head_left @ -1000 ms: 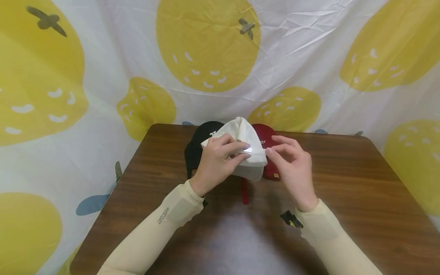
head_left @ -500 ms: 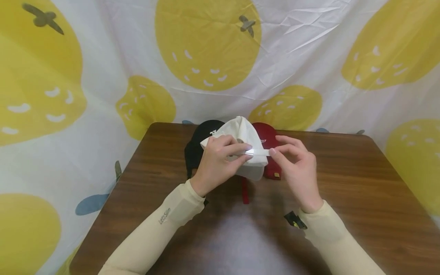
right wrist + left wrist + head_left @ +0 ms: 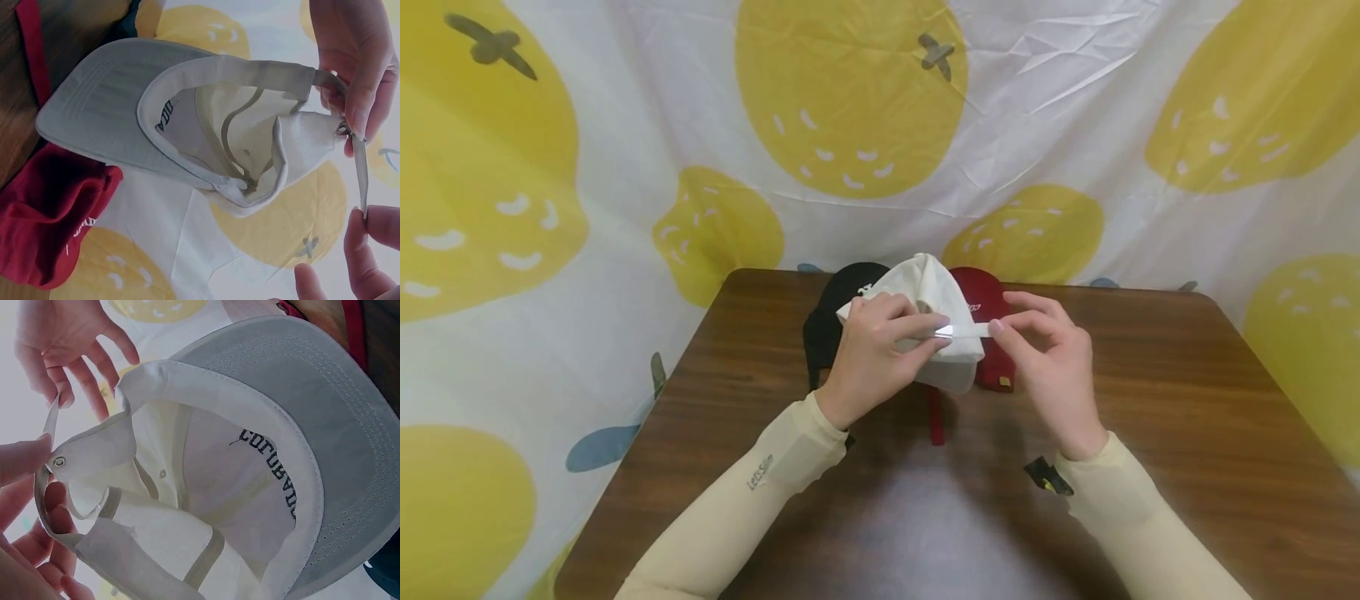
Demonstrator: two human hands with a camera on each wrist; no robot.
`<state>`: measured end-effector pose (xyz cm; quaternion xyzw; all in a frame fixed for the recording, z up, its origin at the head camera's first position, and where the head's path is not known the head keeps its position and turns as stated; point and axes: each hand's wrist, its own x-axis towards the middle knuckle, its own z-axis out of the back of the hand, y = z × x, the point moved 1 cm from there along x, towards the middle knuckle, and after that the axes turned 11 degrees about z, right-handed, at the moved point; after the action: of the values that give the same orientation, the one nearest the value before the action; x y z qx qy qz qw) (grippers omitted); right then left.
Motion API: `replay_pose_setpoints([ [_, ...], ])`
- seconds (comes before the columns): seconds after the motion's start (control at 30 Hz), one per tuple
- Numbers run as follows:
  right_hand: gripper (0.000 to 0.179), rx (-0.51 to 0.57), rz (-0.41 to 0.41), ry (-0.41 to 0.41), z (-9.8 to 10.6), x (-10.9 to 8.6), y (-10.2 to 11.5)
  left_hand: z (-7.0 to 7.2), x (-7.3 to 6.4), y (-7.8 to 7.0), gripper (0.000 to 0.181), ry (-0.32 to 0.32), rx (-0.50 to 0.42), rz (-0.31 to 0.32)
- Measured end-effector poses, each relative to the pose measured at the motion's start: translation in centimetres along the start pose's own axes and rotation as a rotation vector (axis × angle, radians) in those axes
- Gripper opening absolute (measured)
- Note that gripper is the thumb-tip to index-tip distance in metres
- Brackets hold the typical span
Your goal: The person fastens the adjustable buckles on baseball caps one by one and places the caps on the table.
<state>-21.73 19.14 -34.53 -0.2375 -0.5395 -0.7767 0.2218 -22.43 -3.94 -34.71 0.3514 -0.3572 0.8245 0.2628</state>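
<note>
A white baseball cap is held up with its opening and grey brim underside showing in the wrist views. Dark letters are visible inside the crown. My left hand pinches the shiny metal buckle on the cap's back strap between thumb and fingers. From the buckle a pale strap end runs right to my right hand, whose thumb and index finger pinch its tip. The other right fingers are loosely spread. In the right wrist view the strap end is stretched between both hands.
Behind the white cap, a black cap lies on the left and a red cap on the right, on the brown wooden table. A red strap trails forward. A lemon-print cloth hangs behind the table.
My right hand has moved slightly right, drawing a longer piece of strap out from the buckle; over the last half second it barely moves. The left hand keeps its place on the buckle.
</note>
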Motion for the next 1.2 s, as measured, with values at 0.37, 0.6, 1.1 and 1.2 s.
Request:
replay_pose_setpoints([
  [0.37,0.022,-0.066,0.000,0.013,0.24,0.19,-0.08,0.02,-0.14,0.28,0.028,0.000,-0.017,0.004],
  [0.6,0.024,-0.082,-0.005,0.012,0.32,0.17,-0.09,0.00,-0.23,0.51,0.027,-0.004,-0.012,0.007],
  [1.1,0.024,-0.080,0.002,0.008,0.45,0.12,-0.33,-0.27,-0.35,0.76,0.030,0.008,-0.019,0.015],
  [1.2,0.024,-0.080,0.005,0.003,0.54,0.17,-0.36,-0.29,-0.32,0.82,0.030,0.017,-0.027,0.016],
])
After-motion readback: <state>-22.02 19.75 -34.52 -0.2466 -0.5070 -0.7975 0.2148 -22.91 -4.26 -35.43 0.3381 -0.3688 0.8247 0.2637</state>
